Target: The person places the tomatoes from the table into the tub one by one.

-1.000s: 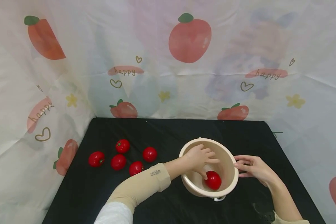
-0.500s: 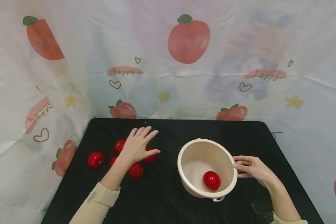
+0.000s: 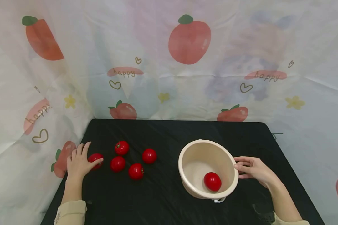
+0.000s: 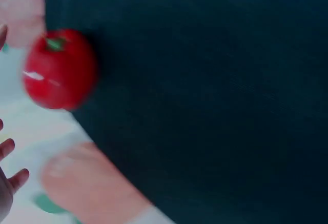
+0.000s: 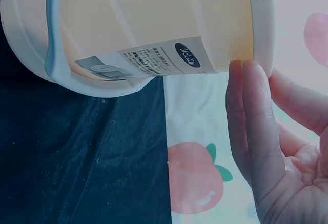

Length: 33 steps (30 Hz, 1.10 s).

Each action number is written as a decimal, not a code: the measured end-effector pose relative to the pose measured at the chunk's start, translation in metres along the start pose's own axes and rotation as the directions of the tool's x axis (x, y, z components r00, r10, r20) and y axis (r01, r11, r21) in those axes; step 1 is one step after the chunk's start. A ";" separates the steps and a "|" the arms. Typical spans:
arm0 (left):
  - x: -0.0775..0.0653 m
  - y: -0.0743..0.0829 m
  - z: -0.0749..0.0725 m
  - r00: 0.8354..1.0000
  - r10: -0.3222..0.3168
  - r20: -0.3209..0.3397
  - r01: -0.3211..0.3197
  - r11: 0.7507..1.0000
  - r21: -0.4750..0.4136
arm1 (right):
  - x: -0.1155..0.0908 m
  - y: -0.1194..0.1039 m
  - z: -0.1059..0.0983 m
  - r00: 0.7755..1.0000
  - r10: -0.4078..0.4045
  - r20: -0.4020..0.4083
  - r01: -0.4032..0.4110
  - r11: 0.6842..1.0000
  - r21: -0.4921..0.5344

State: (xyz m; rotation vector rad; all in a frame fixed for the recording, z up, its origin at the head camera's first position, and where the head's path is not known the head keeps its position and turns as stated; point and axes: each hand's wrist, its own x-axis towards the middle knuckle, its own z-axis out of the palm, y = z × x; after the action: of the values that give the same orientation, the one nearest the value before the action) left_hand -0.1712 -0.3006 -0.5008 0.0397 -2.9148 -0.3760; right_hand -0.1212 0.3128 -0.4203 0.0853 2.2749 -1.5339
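Five tomatoes (image 3: 135, 171) beside left hand (image 3: 79, 162)

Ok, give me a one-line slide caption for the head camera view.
Left hand touches the leftmost tomato of five; right hand steadies a cream bowl holding another tomato.

Leftmost red tomato (image 3: 95, 158), glossy, green calyx, sits at the black cloth's left edge, left hand (image 3: 79, 163) touching it. Cream bowl (image 3: 226, 156) tilted, one red tomato (image 3: 212, 181) inside, right hand (image 3: 254, 170) steadying its rim.
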 end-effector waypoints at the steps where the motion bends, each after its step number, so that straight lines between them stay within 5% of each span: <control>1: -0.003 -0.006 0.003 1.000 -0.020 0.020 0.020 1.000 -0.005 | 0.000 0.000 0.000 1.000 0.001 -0.001 -0.001 1.000 0.000; 8: -0.017 -0.029 0.026 0.990 -0.078 0.114 0.080 0.997 -0.019 | 0.001 0.001 0.000 1.000 -0.006 -0.004 0.005 1.000 -0.003; 20: -0.025 -0.029 0.035 0.953 -0.172 0.250 0.188 0.981 -0.039 | 0.001 0.001 0.000 1.000 -0.014 -0.008 0.013 1.000 -0.005; 33: -0.022 -0.023 0.042 0.976 -0.158 0.147 0.170 0.983 -0.073 | 0.000 0.003 0.000 1.000 -0.013 -0.007 0.013 1.000 0.005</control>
State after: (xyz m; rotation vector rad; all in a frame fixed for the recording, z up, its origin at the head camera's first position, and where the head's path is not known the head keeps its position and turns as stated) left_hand -0.1584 -0.3117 -0.5504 0.2532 -3.0398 -0.5506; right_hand -0.1207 0.3143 -0.4227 0.0778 2.2808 -1.5486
